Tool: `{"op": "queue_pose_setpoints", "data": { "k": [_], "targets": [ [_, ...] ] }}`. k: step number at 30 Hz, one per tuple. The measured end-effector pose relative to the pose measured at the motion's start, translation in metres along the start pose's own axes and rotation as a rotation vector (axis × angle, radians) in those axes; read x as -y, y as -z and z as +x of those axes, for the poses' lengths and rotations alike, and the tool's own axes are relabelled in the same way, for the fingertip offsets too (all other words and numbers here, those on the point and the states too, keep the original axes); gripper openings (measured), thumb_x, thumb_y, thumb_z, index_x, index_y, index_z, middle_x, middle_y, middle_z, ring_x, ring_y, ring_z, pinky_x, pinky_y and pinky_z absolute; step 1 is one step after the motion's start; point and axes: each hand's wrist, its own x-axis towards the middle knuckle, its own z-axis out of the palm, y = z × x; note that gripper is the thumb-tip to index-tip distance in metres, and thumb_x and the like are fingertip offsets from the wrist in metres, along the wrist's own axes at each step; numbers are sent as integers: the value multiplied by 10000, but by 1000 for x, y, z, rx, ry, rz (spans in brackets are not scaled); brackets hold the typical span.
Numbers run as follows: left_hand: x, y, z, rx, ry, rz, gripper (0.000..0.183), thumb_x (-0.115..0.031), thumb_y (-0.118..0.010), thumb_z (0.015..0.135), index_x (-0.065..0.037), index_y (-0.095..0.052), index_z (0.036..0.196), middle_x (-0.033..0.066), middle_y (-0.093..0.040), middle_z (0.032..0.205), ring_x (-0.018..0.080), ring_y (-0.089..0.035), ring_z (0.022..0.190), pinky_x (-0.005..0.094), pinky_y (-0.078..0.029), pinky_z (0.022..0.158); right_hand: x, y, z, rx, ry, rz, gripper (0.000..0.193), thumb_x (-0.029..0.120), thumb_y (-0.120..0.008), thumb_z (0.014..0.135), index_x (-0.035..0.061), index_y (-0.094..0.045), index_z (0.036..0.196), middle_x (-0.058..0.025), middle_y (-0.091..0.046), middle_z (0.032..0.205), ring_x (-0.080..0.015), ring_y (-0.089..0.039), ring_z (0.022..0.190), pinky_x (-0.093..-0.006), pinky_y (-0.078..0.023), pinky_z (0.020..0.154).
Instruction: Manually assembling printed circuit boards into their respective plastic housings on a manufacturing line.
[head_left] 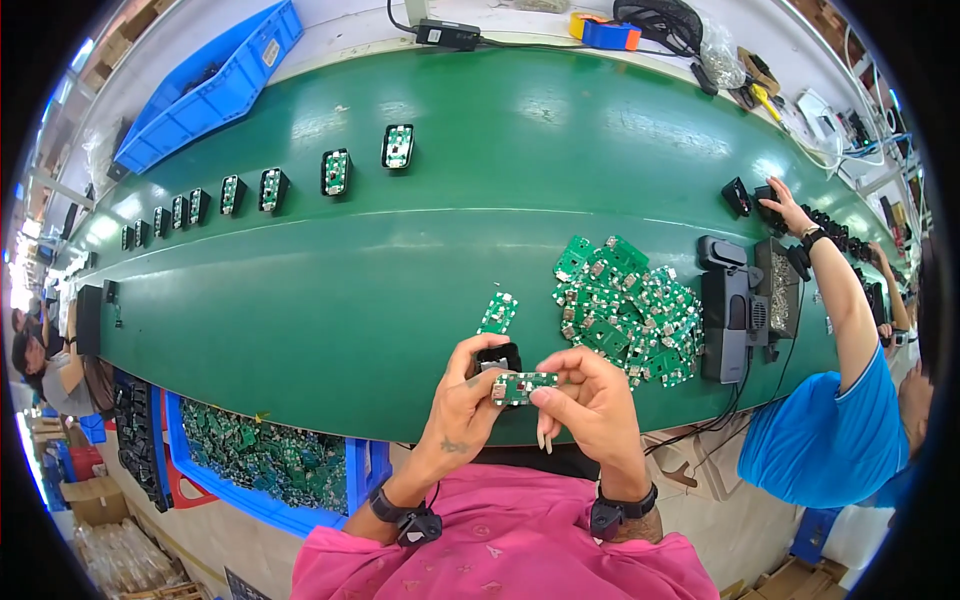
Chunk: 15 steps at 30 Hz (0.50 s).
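In front of my chest, my left hand (458, 412) is closed round a small black plastic housing (498, 355), partly hidden behind the fingers and the board. My right hand (592, 398) pinches a green circuit board (524, 388) by its right end, in front of the housing. The board's left end reaches my left fingers. Just beyond the hands a single circuit board (498, 312) lies on the green table (420, 290). A large heap of circuit boards (630, 315) is to the right of it.
Black housings fitted with boards (336, 173) form a row at the far left. A blue bin (215, 80) stands behind them; another blue crate (355, 475) full of boards sits below the table edge. Right are a grey-black device (725, 325) and a co-worker's arm (845, 285) reaching over black parts.
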Motion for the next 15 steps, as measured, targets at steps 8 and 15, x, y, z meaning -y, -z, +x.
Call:
{"op": "queue_pose_setpoints", "data": {
  "k": [8,15],
  "targets": [
    [0,1,1,18,10,12,129,-16,-644,871,2,-676,994,136,-516,1325,236,-594,1014,339,-486,887,-7,2,6,-80,66,-6,245,12,-687,913,-59,-611,1134,-41,-610,843,-91,-651,614,-205,-505,497],
    [-4,4,2,20,40,-45,133,-17,-624,878,-11,-675,1001,153,-518,1328,246,-606,1034,343,-482,903,-9,8,4,8,14,-82,256,27,-682,922,-53,-609,1154,-38,-636,829,-68,-629,600,-199,-496,493]
  ]
}}
